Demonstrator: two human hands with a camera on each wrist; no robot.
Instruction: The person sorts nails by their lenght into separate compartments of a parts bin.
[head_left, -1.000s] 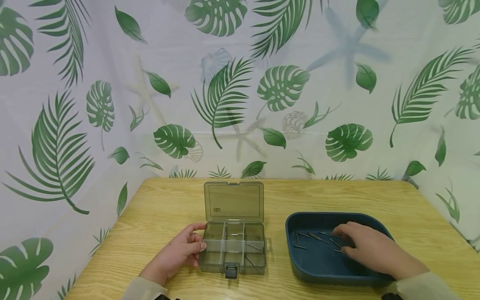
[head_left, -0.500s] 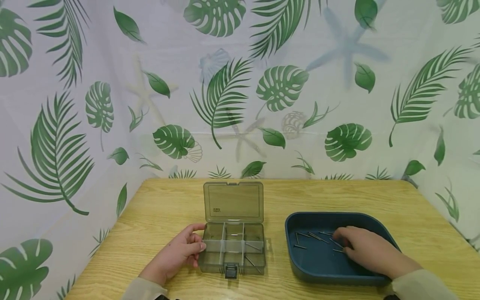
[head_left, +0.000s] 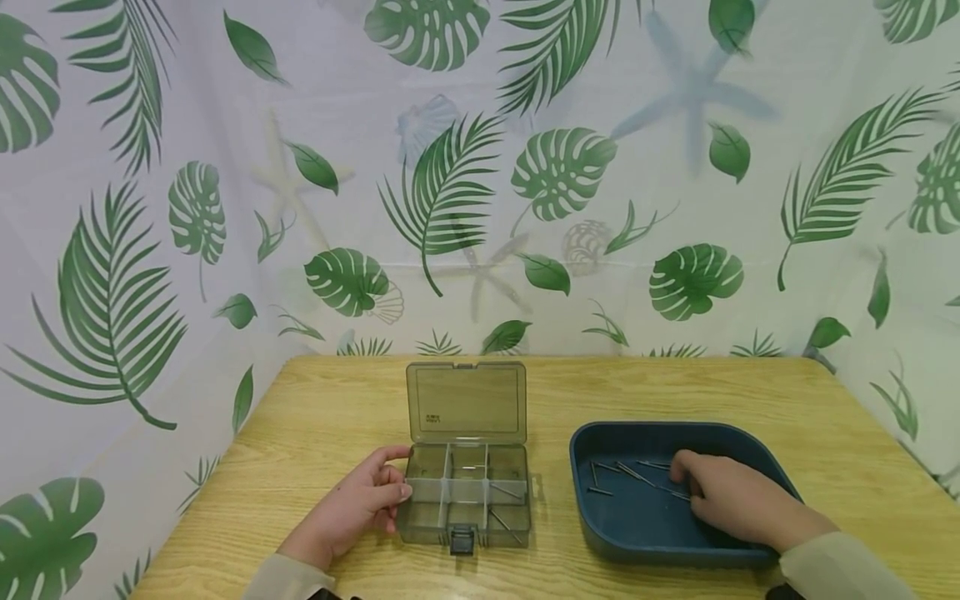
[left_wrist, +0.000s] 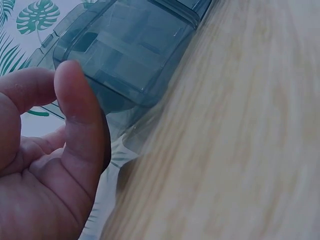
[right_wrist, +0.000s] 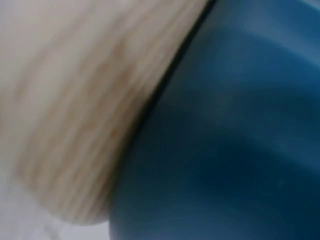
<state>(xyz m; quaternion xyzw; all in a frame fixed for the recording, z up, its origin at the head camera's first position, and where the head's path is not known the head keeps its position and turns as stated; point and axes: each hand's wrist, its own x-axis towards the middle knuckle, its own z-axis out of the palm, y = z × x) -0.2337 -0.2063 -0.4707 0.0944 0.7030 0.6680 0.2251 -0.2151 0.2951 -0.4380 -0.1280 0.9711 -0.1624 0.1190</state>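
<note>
Two pale sleeves [head_left: 288, 577] are nearest, one to either side of the storage box [head_left: 420, 533]. The left hand [head_left: 367, 496] is at the box's left wall, holding it with thumb and bent fingers; the wall lies directly at the fingertips. A dark latch [head_left: 462, 542] hangs on the box's front. The right hand [head_left: 738, 500] is inside the blue tray [head_left: 637, 527], right of the box and apart from it. Its thumb and forefinger are bent close together (whether they pinch anything cannot be told; the right wrist view is blurred). Loose nails [head_left: 636, 473] lie on the tray floor, mostly between this hand and the box. Stored nails [head_left: 501, 522] lie in the box's right-hand compartments. The lid [head_left: 467, 402] stands raised at the box's rear. The wood-grain table [head_left: 322, 442] extends behind the box to a leaf-printed cloth [head_left: 480, 192].
</note>
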